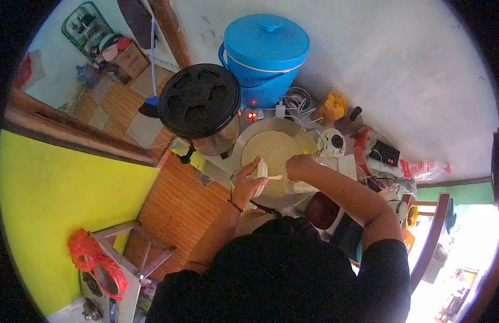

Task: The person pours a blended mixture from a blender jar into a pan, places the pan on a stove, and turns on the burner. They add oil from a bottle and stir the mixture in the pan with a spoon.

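A person in a black shirt (281, 274) holds a white container (262, 168) above a wide metal basin (271, 124) of pale batter (268, 148), crowded beyond its far rim by a lidded blue bucket (267, 48) and, off its far-left edge, a black-lidded container (200, 99). The left hand (248, 182) clamps the white container between thumb and fingers; the right hand (300, 167), fingers curled, hovers toward the basin's right edge, its contents impossible to tell. Markings on a black calculator (386, 153), right, are too small to read.

We find the lidded bucket (266, 51) blue and the mixture (273, 144) cream. We note orange, striped floor tiles (179, 210) and a lime-yellow wall (72, 199)
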Available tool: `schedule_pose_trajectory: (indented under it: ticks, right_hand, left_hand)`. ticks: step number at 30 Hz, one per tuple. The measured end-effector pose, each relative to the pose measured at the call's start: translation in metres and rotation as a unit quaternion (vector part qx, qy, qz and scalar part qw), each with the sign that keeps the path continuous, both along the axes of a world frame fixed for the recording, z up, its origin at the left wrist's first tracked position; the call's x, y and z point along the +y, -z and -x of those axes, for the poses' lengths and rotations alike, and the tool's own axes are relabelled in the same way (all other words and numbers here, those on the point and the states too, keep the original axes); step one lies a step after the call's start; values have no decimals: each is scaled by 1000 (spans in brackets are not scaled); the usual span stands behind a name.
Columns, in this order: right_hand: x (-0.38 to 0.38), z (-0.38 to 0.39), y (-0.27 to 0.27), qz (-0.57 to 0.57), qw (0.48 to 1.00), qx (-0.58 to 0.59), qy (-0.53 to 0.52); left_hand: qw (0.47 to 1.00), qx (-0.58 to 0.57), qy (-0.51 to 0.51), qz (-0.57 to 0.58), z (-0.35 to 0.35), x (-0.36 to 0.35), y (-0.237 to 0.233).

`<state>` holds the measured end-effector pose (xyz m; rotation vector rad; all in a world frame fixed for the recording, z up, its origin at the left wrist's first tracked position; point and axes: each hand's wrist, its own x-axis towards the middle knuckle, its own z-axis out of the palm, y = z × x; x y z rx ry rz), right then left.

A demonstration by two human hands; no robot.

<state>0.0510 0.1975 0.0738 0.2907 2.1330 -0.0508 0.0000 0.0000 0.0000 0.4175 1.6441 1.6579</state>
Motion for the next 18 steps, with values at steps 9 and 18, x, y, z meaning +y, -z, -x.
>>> schedule_pose_trajectory:
  ticks: [9,18]
  right_hand:
    - [4,-5,2,6,998,55,15]
    - [10,-12,-12,52,991,115,54]
  left_hand:
    - [997,-73,-1,-21,2,1,1]
    - [886,-432,-104,-130,-15,13,17]
